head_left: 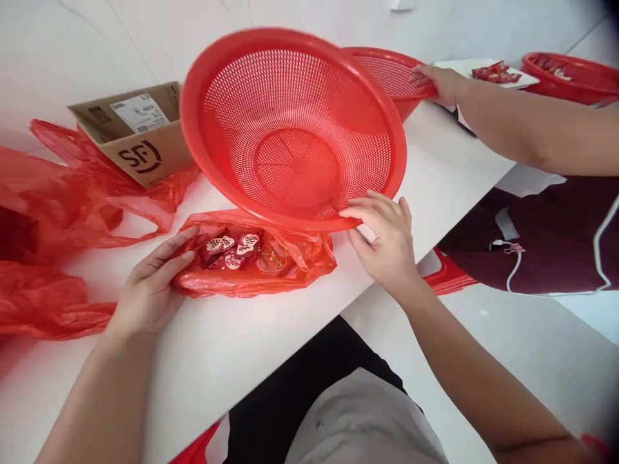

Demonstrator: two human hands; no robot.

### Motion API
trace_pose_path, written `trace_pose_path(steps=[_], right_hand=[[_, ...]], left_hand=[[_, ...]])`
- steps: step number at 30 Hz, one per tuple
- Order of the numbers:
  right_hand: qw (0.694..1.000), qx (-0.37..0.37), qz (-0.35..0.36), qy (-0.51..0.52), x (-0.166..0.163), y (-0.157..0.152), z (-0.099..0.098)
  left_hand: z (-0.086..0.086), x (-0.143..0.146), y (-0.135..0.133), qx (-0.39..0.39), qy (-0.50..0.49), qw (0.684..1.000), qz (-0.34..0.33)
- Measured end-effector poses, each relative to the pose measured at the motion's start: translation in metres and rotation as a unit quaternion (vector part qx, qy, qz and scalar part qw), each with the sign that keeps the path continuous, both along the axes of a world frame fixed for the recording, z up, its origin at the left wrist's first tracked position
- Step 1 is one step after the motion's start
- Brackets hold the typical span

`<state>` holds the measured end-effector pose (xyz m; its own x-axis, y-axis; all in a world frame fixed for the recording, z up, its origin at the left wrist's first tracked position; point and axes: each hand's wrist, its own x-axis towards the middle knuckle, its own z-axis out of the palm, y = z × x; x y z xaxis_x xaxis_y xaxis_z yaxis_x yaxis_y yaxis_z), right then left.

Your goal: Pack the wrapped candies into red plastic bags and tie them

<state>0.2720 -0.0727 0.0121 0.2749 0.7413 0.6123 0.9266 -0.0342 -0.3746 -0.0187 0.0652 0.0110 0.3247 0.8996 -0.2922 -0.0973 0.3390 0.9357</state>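
Note:
My right hand [387, 241] grips the near rim of a big red perforated basket [294, 129], which is tilted up on edge with its inside facing me. My left hand [152, 283] holds the left end of a red plastic bag [290, 267] lying on the white table [232, 361]. Inside the bag's mouth lie small red wrapped packets [232, 250] with white labels. The basket's lower rim hangs just over the bag.
A cardboard box [140, 132] marked SF stands at the back left among crumpled red plastic bags [58, 212]. Another person's hand [442, 80] touches a second red basket [394, 74] at the back right. A third red basket [570, 77] and a white tray of red packets [496, 72] lie beyond.

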Motion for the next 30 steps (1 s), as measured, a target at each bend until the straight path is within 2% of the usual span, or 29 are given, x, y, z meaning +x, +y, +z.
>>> trace_pose_path(steps=[6, 9, 12, 14, 16, 18, 25, 30], right_hand=[[0.997, -0.004, -0.062, -0.043, 0.031, 0.052, 0.025], [0.998, -0.008, -0.053, -0.040, 0.018, 0.068, 0.037], [0.999, 0.022, 0.025, -0.014, -0.032, 0.075, 0.054], [0.987, 0.029, 0.155, -0.024, -0.071, 0.082, 0.063], [0.960, -0.001, 0.281, -0.013, -0.100, 0.093, 0.066], [0.943, -0.046, 0.329, 0.003, -0.113, 0.105, 0.060], [0.923, -0.185, 0.337, 0.007, -0.103, 0.123, 0.014], [0.915, -0.221, 0.337, -0.006, -0.108, 0.125, 0.004]], left_hand=[[-0.006, -0.004, 0.004, -0.012, -0.007, 1.000, -0.015], [-0.010, -0.007, 0.005, -0.012, -0.022, 0.999, -0.031], [-0.012, -0.008, 0.006, -0.015, -0.034, 0.998, -0.048], [-0.012, -0.009, 0.006, -0.007, -0.037, 0.998, -0.046], [-0.012, -0.010, 0.007, 0.001, -0.041, 0.998, -0.045], [-0.013, -0.011, 0.007, 0.004, -0.043, 0.998, -0.054], [-0.017, -0.013, 0.008, 0.022, -0.017, 0.998, -0.055], [-0.015, -0.012, 0.009, 0.014, 0.001, 0.999, -0.048]])
